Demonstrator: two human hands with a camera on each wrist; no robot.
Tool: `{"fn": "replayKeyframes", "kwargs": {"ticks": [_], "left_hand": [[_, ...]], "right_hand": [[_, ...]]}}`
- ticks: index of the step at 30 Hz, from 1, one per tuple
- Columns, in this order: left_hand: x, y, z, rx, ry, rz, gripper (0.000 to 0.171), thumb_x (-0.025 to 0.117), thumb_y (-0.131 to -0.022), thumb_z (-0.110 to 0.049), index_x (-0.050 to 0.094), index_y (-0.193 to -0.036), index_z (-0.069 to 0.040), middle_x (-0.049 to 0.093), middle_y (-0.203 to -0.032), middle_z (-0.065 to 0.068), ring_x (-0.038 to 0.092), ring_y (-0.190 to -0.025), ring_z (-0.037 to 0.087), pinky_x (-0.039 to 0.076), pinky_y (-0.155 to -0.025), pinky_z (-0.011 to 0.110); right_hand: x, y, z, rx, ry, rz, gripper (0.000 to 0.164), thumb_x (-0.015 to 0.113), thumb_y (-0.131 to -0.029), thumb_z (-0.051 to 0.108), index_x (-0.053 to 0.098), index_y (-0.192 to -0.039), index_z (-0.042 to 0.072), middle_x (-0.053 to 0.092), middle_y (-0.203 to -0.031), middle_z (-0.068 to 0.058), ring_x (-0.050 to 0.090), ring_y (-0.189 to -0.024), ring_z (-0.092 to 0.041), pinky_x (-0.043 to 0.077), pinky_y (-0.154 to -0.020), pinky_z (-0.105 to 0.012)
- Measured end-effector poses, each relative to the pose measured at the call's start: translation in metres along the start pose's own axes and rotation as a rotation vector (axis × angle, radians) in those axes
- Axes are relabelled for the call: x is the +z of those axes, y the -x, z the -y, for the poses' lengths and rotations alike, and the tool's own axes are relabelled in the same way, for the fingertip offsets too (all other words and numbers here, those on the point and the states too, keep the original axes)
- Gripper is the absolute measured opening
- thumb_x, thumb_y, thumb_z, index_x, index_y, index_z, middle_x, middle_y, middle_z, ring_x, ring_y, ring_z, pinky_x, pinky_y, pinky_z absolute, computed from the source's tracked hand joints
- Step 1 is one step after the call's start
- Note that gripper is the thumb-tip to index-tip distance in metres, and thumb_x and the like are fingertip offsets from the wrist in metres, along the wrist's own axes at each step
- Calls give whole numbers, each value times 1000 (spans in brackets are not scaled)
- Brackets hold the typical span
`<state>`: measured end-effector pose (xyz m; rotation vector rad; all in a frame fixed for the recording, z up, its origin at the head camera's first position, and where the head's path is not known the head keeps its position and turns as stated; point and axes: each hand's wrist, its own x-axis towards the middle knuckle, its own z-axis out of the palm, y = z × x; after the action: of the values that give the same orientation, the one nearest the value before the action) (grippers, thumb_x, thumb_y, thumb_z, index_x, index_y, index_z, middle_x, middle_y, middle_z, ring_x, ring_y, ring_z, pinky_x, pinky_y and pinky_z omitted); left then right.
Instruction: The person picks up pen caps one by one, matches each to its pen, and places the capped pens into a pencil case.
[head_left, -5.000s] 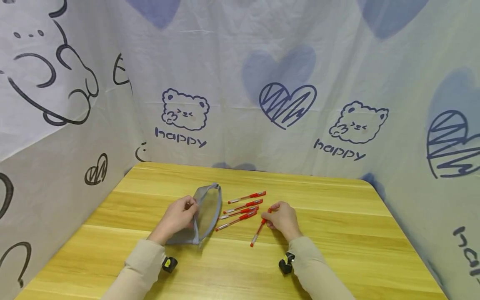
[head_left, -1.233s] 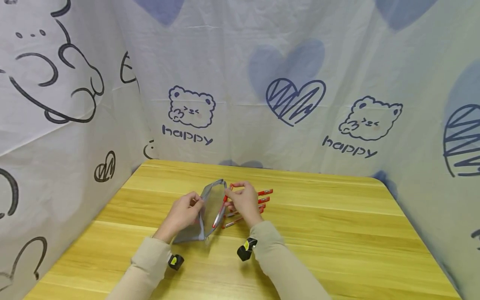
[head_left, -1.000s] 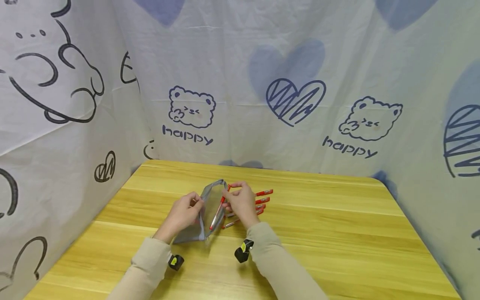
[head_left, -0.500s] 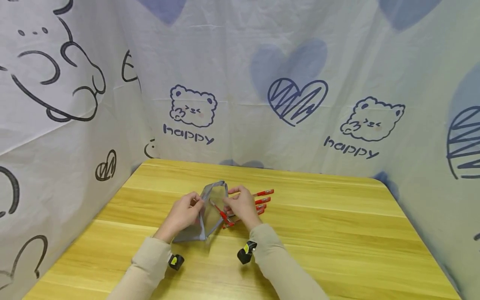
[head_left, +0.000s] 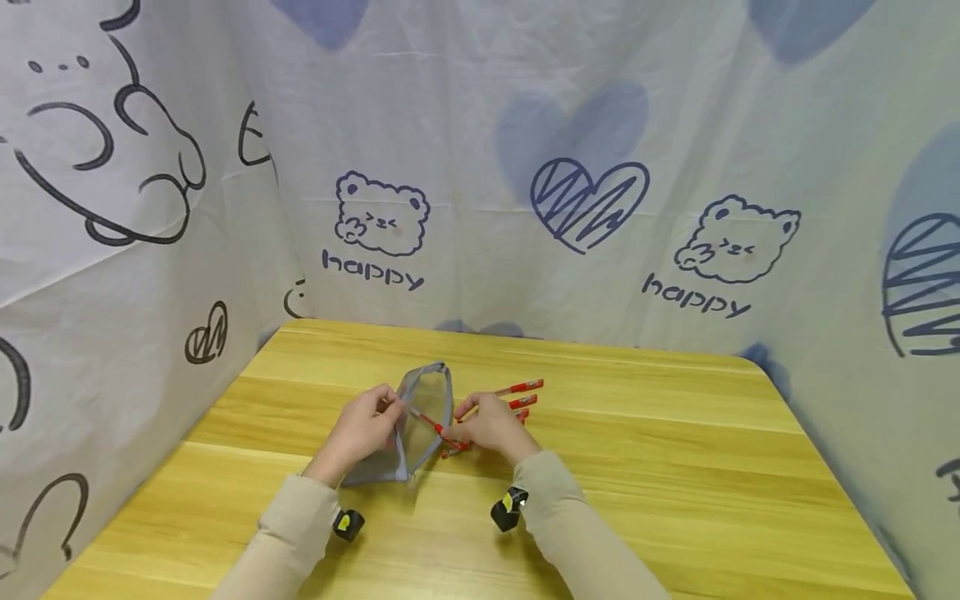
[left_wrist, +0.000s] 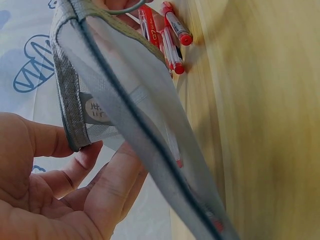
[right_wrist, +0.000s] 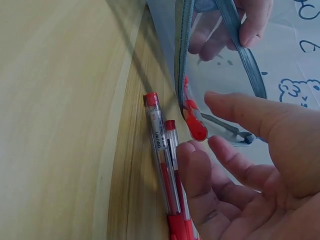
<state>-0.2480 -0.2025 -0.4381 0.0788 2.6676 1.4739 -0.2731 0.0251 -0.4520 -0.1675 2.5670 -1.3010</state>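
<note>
My left hand [head_left: 367,423] pinches the rim of a grey mesh zipper pouch [head_left: 378,467] between thumb and fingers, and its mouth gapes to the right. A red gel pen [head_left: 427,419] lies slanted in the mouth, its near end sticking out toward my right hand [head_left: 487,423]. In the right wrist view, the thumb and fingers stand loosely spread around this pen's red end [right_wrist: 197,131], with a gap showing between them and it. Through the mesh in the left wrist view, a red spot [left_wrist: 216,222] shows low inside the pouch.
Several more red pens [head_left: 522,387] lie on the wooden table [head_left: 637,467] behind and under my right hand, partly hidden by it. Two of these pens [right_wrist: 159,145] lie side by side in the right wrist view. A printed white cloth [head_left: 480,275] stands around the table.
My right hand has carried the pen left from the table to the pouch mouth. The pen has swung round to point into the pouch, and the fingers have loosened from it.
</note>
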Motion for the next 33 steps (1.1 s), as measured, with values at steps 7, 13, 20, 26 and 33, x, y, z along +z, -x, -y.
{"fn": "replayKeyframes", "kwargs": {"ticks": [7, 13, 20, 26, 33], "left_hand": [[-1, 1, 1, 10, -8, -12, 21, 54, -110, -20, 64, -99, -6, 72, -109, 17, 72, -78, 21, 66, -70, 39], [-1, -1, 1, 11, -11, -17, 20, 55, -110, -20, 64, -98, -6, 72, -108, 17, 72, -75, 21, 65, -69, 39], [-2, -1, 0, 4, -15, -7, 20, 54, -111, -19, 63, -101, -5, 71, -107, 18, 72, -70, 21, 64, -67, 39], [-4, 1, -1, 2, -7, -3, 20, 53, -112, -20, 63, -102, -5, 71, -109, 18, 72, -72, 22, 64, -68, 40], [-4, -1, 1, -9, -3, 10, 20, 54, -113, -21, 65, -107, -5, 70, -113, 19, 73, -72, 21, 64, -66, 37]], "right_hand": [[5, 2, 0, -5, 9, 38, 29, 91, -82, 14, 72, -102, 5, 64, -73, 2, 60, -66, -15, 45, -62, -26], [5, 1, 1, 2, -62, 27, 22, 87, -83, 11, 73, -100, 7, 67, -71, -1, 59, -62, -14, 46, -59, -25], [5, 0, 7, 8, -204, -54, 14, 84, -90, 13, 71, -92, 6, 74, -77, -9, 75, -69, -25, 60, -63, -31], [14, -2, 12, -14, -225, -139, 17, 85, -89, 15, 71, -84, 6, 76, -74, -9, 78, -72, -28, 59, -60, -28], [28, 0, 23, -38, -271, -106, 22, 82, -96, 19, 72, -85, 3, 78, -74, -13, 70, -56, -14, 61, -56, -32]]}}
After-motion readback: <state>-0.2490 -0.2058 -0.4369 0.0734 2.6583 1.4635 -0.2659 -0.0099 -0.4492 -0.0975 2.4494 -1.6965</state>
